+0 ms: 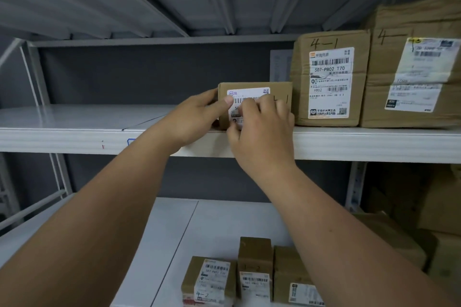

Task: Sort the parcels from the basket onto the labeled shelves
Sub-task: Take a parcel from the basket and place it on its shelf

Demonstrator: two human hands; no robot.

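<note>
A small brown cardboard parcel [282, 90] with a white barcode label and "4-1" written on it stands at the front edge of the middle white shelf [374, 143]. My left hand [197, 117] grips its left side, thumb across the label. My right hand [262, 127] holds its front and lower edge, fingers curled over the label. Most of the label is hidden by my fingers. The basket is not in view.
Right of the small parcel stand two bigger boxes marked "4-1", one medium [329, 80] and one large [414, 77]. The lower shelf carries three small parcels [252, 279] at the front, one marked "4-2", and brown boxes [424, 227] at the right. The shelf's left half [74, 117] is bare.
</note>
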